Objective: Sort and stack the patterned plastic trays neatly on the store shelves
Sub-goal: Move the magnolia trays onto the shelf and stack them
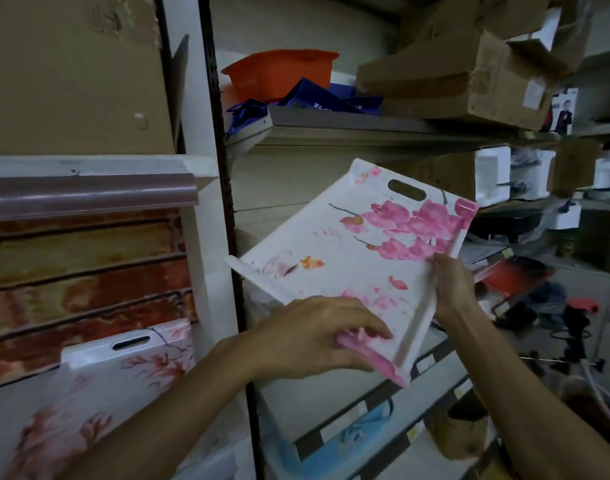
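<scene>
**Tray in 2 hands, tilted and not yet shelved**

The person is holding 1 floral tray [348,251] in the air in front of the shelves, tipped steeply so its far handle slot is rising away from the hands. The left hand [317,337] is lying over the tray's near pink edge, fingers curled loosely across the rim; how firmly the thumb is clamping underneath I cannot tell. The right hand [450,285] is pinching the tray's right rim, thumb on the inner face and fingers behind it.

Left of the left hand, a stack of wood-grain trays [85,271] is standing on edge, and a second floral tray [123,368] of similar pattern is leaning in front of it. That looks like the likely home for the held tray.

Risks, as I am judging them:

- The right hand is gripping only a thin rim, so the smooth plastic could be slipping if the left hand lets go first.
- Swinging left, the tray's far corner could be catching the upright post [223,202] between the shelf bays.
- Pushing it in carelessly could be tipping the leaning tray forward off the shelf.
- Dropping it among the wood-grain trays would be spoiling the sort.
</scene>
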Demonstrator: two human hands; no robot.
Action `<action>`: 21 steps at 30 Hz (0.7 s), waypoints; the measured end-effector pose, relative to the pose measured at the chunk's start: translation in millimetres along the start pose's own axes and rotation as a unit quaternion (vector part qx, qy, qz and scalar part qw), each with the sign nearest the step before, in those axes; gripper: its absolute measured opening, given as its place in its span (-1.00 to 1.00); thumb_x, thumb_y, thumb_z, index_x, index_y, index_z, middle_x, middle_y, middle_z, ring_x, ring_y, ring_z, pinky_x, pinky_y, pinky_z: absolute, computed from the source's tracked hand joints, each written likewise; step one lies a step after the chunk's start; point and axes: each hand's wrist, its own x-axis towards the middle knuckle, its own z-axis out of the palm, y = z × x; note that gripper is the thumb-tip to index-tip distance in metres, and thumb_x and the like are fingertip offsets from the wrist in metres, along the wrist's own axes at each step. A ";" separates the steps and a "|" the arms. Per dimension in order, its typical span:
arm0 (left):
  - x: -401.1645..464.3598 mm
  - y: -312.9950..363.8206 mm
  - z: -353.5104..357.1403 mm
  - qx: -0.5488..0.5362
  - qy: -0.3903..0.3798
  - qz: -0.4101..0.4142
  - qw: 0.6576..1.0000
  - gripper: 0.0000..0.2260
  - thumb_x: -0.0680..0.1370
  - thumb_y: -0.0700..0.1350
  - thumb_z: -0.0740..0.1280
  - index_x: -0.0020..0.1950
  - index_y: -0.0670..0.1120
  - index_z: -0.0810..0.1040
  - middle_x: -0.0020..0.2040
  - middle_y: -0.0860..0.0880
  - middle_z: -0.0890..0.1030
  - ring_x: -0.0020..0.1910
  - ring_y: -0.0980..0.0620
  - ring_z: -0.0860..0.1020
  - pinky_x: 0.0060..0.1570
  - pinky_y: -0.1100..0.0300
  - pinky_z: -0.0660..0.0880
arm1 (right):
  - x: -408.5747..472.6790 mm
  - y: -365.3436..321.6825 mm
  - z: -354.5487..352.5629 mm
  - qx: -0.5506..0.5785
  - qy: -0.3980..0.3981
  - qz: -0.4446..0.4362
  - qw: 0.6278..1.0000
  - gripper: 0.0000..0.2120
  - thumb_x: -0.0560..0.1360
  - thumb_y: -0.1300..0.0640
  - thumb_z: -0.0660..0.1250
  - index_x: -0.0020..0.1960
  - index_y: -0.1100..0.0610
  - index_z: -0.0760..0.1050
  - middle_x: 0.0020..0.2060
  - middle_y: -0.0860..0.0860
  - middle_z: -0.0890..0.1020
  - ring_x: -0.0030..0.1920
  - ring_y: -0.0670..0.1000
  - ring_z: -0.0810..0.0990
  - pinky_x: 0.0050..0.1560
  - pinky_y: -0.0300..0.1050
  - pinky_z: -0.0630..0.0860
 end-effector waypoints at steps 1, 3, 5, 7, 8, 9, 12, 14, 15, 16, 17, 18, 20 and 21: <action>-10.1 -2.3 -0.7 -0.034 0.015 -0.016 0.999 -0.68 0.51 0.08 0.41 0.25 0.08 0.56 0.13 0.14 0.61 0.10 0.18 0.55 0.08 0.17 0.52 | -9.9 4.4 -3.4 0.003 -0.006 -0.003 1.000 -0.89 0.57 0.22 0.20 -0.05 0.17 0.51 -0.15 0.09 0.62 -0.19 0.08 0.60 -0.07 0.02 0.58; -29.9 -10.2 -5.1 -0.069 0.081 -0.045 0.993 -0.72 0.52 0.06 0.40 0.22 0.07 0.59 0.11 0.15 0.63 0.11 0.21 0.55 0.09 0.30 0.49 | -30.1 14.0 -12.1 -0.006 -0.012 -0.005 1.000 -0.86 0.58 0.19 0.21 0.04 0.19 0.53 -0.12 0.10 0.64 -0.12 0.13 0.63 -0.02 0.07 0.59; -48.7 -21.9 -11.2 -0.044 0.169 -0.085 0.981 -0.78 0.55 0.02 0.37 0.18 0.07 0.60 0.10 0.18 0.60 0.11 0.26 0.53 0.09 0.35 0.45 | -50.0 24.4 -20.6 -0.013 -0.009 -0.007 1.000 -0.83 0.58 0.16 0.22 0.08 0.20 0.53 -0.07 0.13 0.65 -0.05 0.17 0.63 0.05 0.13 0.58; -65.2 -35.3 -15.8 0.002 0.236 -0.152 0.960 -0.79 0.57 -0.02 0.34 0.20 0.07 0.57 0.14 0.17 0.52 0.13 0.23 0.48 0.11 0.29 0.41 | -69.1 32.9 -25.8 -0.024 -0.007 -0.023 0.999 -0.77 0.56 0.15 0.23 0.14 0.24 0.52 -0.08 0.13 0.65 -0.09 0.16 0.63 -0.03 0.09 0.60; -73.0 -41.8 -16.5 0.020 0.254 -0.189 0.948 -0.77 0.58 -0.04 0.32 0.24 0.04 0.54 0.17 0.13 0.48 0.15 0.16 0.47 0.14 0.24 0.41 | -78.7 36.0 -26.7 -0.027 -0.005 -0.033 0.999 -0.79 0.55 0.15 0.24 0.11 0.23 0.52 -0.13 0.12 0.65 -0.14 0.14 0.63 -0.13 0.04 0.60; -80.6 -48.2 -16.1 0.029 0.261 -0.229 0.937 -0.74 0.59 -0.05 0.30 0.29 0.01 0.51 0.21 0.07 0.47 0.17 0.09 0.47 0.18 0.18 0.41 | -87.7 38.4 -26.7 -0.030 -0.001 -0.041 0.999 -0.85 0.55 0.15 0.24 0.04 0.19 0.52 -0.19 0.08 0.64 -0.21 0.10 0.62 -0.22 -0.01 0.58; -101.9 -62.2 -12.4 -0.028 0.249 -0.338 0.907 -0.65 0.62 -0.03 0.24 0.40 -0.05 0.39 0.27 -0.04 0.50 0.10 -0.01 0.54 0.14 0.08 0.48 | -111.3 46.0 -24.6 -0.039 0.004 -0.051 0.998 -0.93 0.53 0.14 0.26 -0.10 0.09 0.50 -0.35 -0.03 0.61 -0.41 -0.06 0.60 -0.43 -0.18 0.51; -116.9 -67.0 -7.1 -0.119 0.245 -0.366 0.890 -0.66 0.63 0.01 0.22 0.39 -0.02 0.38 0.18 -0.01 0.57 0.03 0.03 0.58 0.01 0.13 0.50 | -125.1 51.4 -21.3 -0.043 -0.005 -0.054 0.998 -0.91 0.53 0.15 0.28 -0.14 0.12 0.50 -0.51 -0.13 0.58 -0.54 -0.17 0.55 -0.55 -0.30 0.46; -124.8 -67.4 -4.5 -0.171 0.243 -0.371 0.880 -0.69 0.63 0.03 0.21 0.36 0.01 0.40 0.15 0.00 0.60 0.02 0.04 0.60 -0.01 0.13 0.52 | -131.2 55.2 -19.0 -0.048 -0.011 -0.056 0.997 -0.90 0.53 0.15 0.28 -0.15 0.14 0.50 -0.57 -0.17 0.55 -0.58 -0.19 0.52 -0.59 -0.34 0.42; -132.8 -67.8 -1.4 -0.215 0.240 -0.372 0.870 -0.72 0.63 0.05 0.20 0.32 0.03 0.43 0.12 0.01 0.63 0.02 0.04 0.63 0.01 0.10 0.56 | -137.7 59.3 -16.2 -0.056 -0.018 -0.057 0.997 -0.89 0.53 0.15 0.28 -0.15 0.14 0.50 -0.60 -0.17 0.53 -0.59 -0.20 0.51 -0.60 -0.35 0.40; -141.0 -69.3 2.1 -0.240 0.243 -0.369 0.864 -0.75 0.63 0.06 0.20 0.28 0.04 0.46 0.10 0.01 0.65 0.04 0.02 0.64 0.06 0.05 0.59 | -144.0 64.3 -13.1 -0.064 -0.026 -0.058 0.996 -0.89 0.53 0.14 0.28 -0.15 0.15 0.50 -0.60 -0.17 0.53 -0.59 -0.20 0.51 -0.60 -0.35 0.41; -149.9 -71.1 5.1 -0.250 0.249 -0.366 0.861 -0.77 0.63 0.05 0.20 0.24 0.04 0.49 0.07 0.02 0.66 0.05 0.02 0.64 0.10 0.02 0.58 | -149.2 70.3 -10.0 -0.069 -0.035 -0.058 0.995 -0.89 0.54 0.13 0.29 -0.14 0.15 0.50 -0.59 -0.17 0.54 -0.58 -0.20 0.51 -0.59 -0.33 0.42; -169.0 -74.9 10.0 -0.249 0.257 -0.369 0.858 -0.80 0.64 0.04 0.19 0.22 0.07 0.50 0.08 0.04 0.65 0.07 0.04 0.63 0.12 0.02 0.57 | -158.0 84.7 -3.2 -0.075 -0.058 -0.052 0.994 -0.88 0.54 0.12 0.28 -0.10 0.17 0.51 -0.55 -0.14 0.56 -0.55 -0.17 0.54 -0.56 -0.28 0.46; -179.4 -77.2 11.9 -0.247 0.259 -0.374 0.855 -0.80 0.64 0.04 0.18 0.22 0.09 0.50 0.10 0.04 0.64 0.08 0.06 0.62 0.12 0.05 0.57 | -162.2 92.1 1.1 -0.081 -0.070 -0.052 0.993 -0.87 0.54 0.11 0.28 -0.08 0.18 0.51 -0.53 -0.14 0.58 -0.54 -0.16 0.55 -0.55 -0.28 0.47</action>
